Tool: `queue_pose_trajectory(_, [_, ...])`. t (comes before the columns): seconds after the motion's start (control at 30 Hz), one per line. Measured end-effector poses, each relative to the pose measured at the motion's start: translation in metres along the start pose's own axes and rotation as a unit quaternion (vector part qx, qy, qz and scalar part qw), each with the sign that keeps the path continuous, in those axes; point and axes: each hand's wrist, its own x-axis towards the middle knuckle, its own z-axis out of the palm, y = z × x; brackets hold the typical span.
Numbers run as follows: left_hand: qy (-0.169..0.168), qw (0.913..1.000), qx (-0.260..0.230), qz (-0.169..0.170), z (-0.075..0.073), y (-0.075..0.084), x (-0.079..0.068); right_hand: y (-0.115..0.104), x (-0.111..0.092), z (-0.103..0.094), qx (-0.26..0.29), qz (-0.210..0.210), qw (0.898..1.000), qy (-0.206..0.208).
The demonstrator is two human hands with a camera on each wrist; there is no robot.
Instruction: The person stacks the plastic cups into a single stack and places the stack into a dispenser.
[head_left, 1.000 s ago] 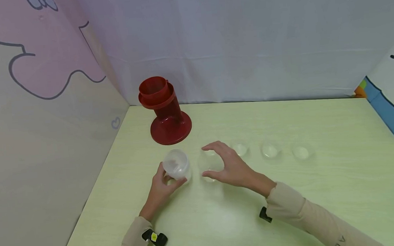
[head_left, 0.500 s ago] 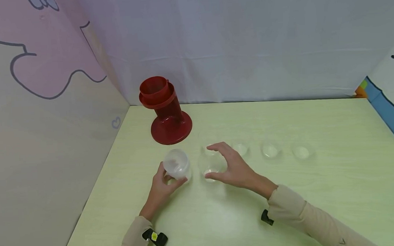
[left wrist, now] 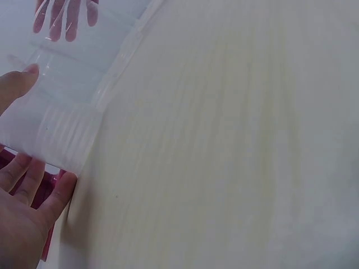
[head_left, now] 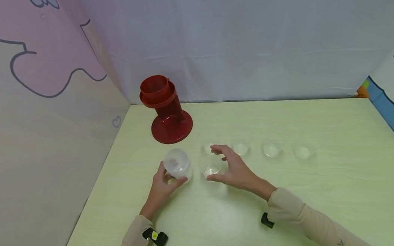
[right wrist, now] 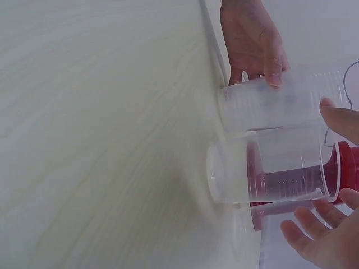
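My left hand (head_left: 165, 185) grips a clear plastic cup (head_left: 177, 163), with the thumb on its near side. Ridges show along its wall in the left wrist view, and it looks like nested cups. To its right stands a single clear cup (head_left: 210, 166), upright on the table. My right hand (head_left: 235, 169) curves loosely about that cup's right side, index finger beyond it and thumb in front. In the right wrist view this cup (right wrist: 286, 165) sits between the spread thumb (right wrist: 339, 120) and fingers, near its rim.
Behind the single cup runs a row of several clear cups, among them one cup (head_left: 240, 147) and another cup (head_left: 303, 151) at the right end. A red flanged stand (head_left: 170, 121) with a cup-like top rises at the back left. A wall cloth (head_left: 247, 59) borders the table's rear.
My right hand has slid slightly right around the single cup, which stays in place, exposing the cup behind it. The left hand and its cup have hardly moved.
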Motion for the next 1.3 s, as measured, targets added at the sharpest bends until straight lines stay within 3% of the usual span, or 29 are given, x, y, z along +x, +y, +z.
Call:
queue_pose_trajectory(0.47, [0.000,1.0000,-0.004,0.003,0.001,0.000,0.000,0.018,-0.004,0.013,0.025,0.028,0.999,0.027])
queue_pose_trajectory(0.8, [0.005,1.0000,-0.001,0.007,0.001,-0.001,0.000,0.024,-0.005,0.019,0.044,0.045,0.998,0.020])
queue_pose_trajectory(1.03, [-0.002,1.0000,-0.003,-0.009,0.001,0.000,0.001,0.023,-0.005,0.020,0.053,0.058,0.997,0.026])
queue_pose_trajectory(1.17, [-0.010,0.9999,-0.003,-0.014,0.000,0.012,-0.001,0.017,-0.005,0.020,0.062,0.061,0.996,0.033])
queue_pose_trajectory(1.3, [-0.013,0.9997,0.003,-0.018,-0.001,0.031,-0.004,-0.003,-0.007,0.013,0.072,0.062,0.995,0.036])
